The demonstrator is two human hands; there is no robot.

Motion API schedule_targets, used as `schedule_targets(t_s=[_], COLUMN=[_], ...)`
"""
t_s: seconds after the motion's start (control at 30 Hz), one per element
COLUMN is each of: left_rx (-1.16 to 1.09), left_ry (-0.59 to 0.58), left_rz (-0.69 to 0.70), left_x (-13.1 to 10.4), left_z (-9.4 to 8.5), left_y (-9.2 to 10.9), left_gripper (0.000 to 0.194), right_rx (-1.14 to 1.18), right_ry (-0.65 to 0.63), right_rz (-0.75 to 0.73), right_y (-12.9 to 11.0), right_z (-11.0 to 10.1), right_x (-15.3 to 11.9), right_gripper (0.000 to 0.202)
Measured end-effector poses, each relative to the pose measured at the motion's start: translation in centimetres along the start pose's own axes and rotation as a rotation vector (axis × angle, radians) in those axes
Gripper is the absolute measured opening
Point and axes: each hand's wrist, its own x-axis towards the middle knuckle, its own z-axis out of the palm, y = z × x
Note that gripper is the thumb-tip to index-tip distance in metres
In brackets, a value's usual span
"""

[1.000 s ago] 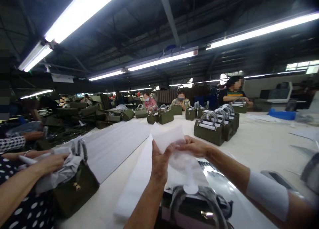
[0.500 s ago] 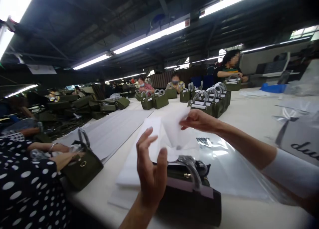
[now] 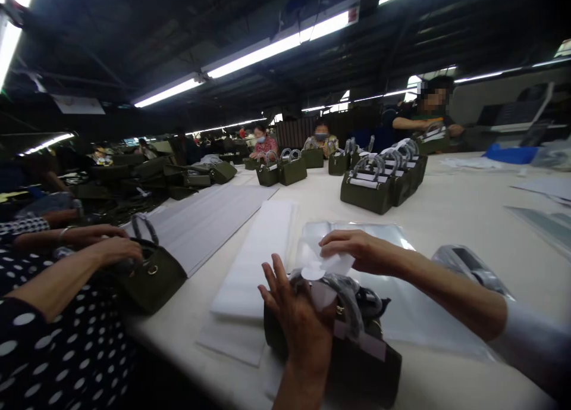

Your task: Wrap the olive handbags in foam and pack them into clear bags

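Observation:
A dark green handbag [image 3: 361, 374] stands at the table's near edge, its handles [image 3: 345, 300] wrapped in clear plastic. My left hand [image 3: 298, 315] lies against the bag's top beside the handles, its upper fingers spread; the thumb side is partly hidden. Just beyond the handles, my right hand [image 3: 357, 249] pinches a thin white sheet [image 3: 335, 263] that reaches down to the bag's top. A round white piece [image 3: 313, 271] shows at the handles. Clear plastic bags [image 3: 414, 315] lie flat under my right forearm.
White foam sheets [image 3: 256, 261] lie left of the bag, grey sheets [image 3: 209, 225] further left. A co-worker's hands [image 3: 120, 249] are at another green bag [image 3: 160, 279]. Wrapped green bags [image 3: 366, 194] stand at the back. A plastic-wrapped item [image 3: 473, 267] lies right.
My left hand has moved right and down onto the bag. My right hand has lowered toward the handles with the white sheet, which now shows less. The view has shifted slightly.

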Motion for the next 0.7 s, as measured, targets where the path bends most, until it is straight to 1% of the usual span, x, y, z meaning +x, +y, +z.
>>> schedule_targets(t_s=[0.07,0.1,0.17,0.27,0.3,0.33,0.43,0.5,0.6,0.7], left_rx=[-0.043,-0.07,-0.118,-0.185,-0.199,-0.209,-0.207,-0.222,-0.213,-0.131], left_ry=[0.008,0.009,0.009,0.003,0.006,0.01,0.04,0.046,-0.002,-0.048], left_rz=[-0.018,-0.024,-0.046,-0.046,-0.043,-0.042,-0.034,0.006,0.102,0.196], left_x=[0.0,0.0,-0.1,0.0,0.1,0.1,-0.6,-1.8,-4.5,-7.4], left_z=[0.4,0.5,0.7,0.7,0.6,0.3,-1.1,-2.4,-4.2,-5.2], left_y=[0.1,0.0,-0.1,-0.1,0.0,0.2,0.8,0.8,0.0,-1.7], left_gripper=[0.047,0.043,0.032,0.023,0.02,0.017,0.006,0.009,0.012,0.004], right_rx=[0.042,0.037,-0.04,-0.233,-0.277,-0.297,-0.252,-0.19,-0.104,0.011], right_ry=[0.026,0.059,0.168,0.323,0.354,0.386,0.487,0.519,0.507,0.462], right_rz=[0.02,0.044,0.126,0.24,0.259,0.274,0.372,0.439,0.504,0.544], right_y=[-0.6,-1.2,-3.0,-6.0,-6.6,-7.0,-6.4,-5.5,-4.5,-3.9], right_z=[0.0,0.0,0.3,1.8,2.5,3.4,5.7,6.5,6.4,5.9], right_x=[-0.4,-0.7,-1.6,-2.8,-3.0,-3.1,-3.3,-3.2,-2.9,-2.5], right_gripper=[0.032,0.034,0.045,0.073,0.076,0.075,0.063,0.06,0.056,0.051])
